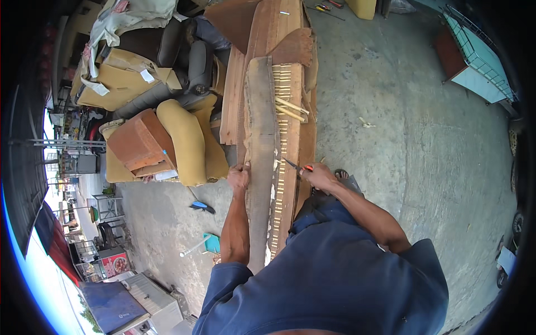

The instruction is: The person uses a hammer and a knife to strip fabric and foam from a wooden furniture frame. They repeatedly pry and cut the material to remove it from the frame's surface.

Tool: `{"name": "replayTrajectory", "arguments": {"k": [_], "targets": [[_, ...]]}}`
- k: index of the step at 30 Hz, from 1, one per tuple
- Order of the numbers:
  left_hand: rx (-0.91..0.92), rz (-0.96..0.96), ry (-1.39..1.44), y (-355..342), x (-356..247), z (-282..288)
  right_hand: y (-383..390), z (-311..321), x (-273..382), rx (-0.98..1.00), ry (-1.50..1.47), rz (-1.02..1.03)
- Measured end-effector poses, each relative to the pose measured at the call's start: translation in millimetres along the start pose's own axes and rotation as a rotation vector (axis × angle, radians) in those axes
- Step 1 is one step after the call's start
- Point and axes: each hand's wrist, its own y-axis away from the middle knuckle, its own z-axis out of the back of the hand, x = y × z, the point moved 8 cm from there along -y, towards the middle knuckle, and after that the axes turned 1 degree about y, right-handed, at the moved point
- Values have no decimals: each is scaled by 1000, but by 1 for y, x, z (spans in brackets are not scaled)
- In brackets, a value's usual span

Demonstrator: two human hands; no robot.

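A long wooden frame [292, 84] runs away from me, with a worn grey strip of fabric-like material [260, 117] along it and a row of pale staples or short strips [282, 138] on the exposed wood. My left hand [238, 176] grips the left edge of the grey strip, fingers closed. My right hand [319, 178] is closed on a dark-tipped hand tool with red handles [306, 168], its tip near that pale row. Several light wooden sticks [291, 110] lie across the frame farther up.
Yellow foam cushions [190, 139], brown boards and dark upholstery [148, 42] are piled at the left. A blue-black item [202, 206] and a teal dustpan [211, 243] lie on the concrete floor [379, 156]. Loose tools [324, 8] lie at the top; a railed cart [480, 78] stands at the right.
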Motion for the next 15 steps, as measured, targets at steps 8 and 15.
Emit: {"name": "replayTrajectory", "arguments": {"k": [8, 15], "targets": [[63, -1, 115, -3, 16, 5, -31, -11, 21, 45, 117, -78], [54, 27, 53, -5, 11, 5, -44, -13, 16, 103, 84, -91]]}}
